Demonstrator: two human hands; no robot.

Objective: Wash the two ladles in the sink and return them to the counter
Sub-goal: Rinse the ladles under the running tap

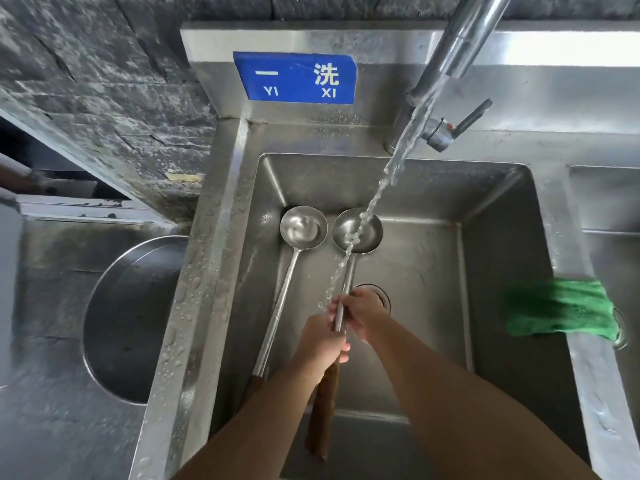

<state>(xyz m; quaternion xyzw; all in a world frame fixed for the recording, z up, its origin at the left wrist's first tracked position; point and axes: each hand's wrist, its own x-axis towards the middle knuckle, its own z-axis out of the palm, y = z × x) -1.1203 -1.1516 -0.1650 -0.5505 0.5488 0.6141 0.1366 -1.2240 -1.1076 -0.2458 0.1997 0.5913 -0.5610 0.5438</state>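
The steel sink [502,237] takes up most of the view, its rim beaded with drops. Left of the sink, the steel surface [52,410] has one round recess [131,317] sunk into it. Right of the sink lies a second basin [609,209]. One tall faucet [464,46] leans over the sink from its back right corner, and a stream of water [388,174] slants down from it. On the splashback behind the sink there is one blue sign [294,77] with white characters. One green cloth [557,311] is draped over the sink's right rim.

Two ladles are inside the sink, both of shiny steel with a round bowl, a long thin shaft and a brown wooden grip. The first ladle [282,292] lies along the sink's left wall, bowl up and towards the back, with nobody touching it. The second ladle [349,271] is held over the middle of the sink, with the water running across its bowl and shaft.

The left hand [320,341] is wrapped round the second ladle where shaft meets grip. The right hand [363,311] curls its fingers round the shaft just above, right under the stream. One drain [382,296] peeks out from behind the right hand on the sink's floor.
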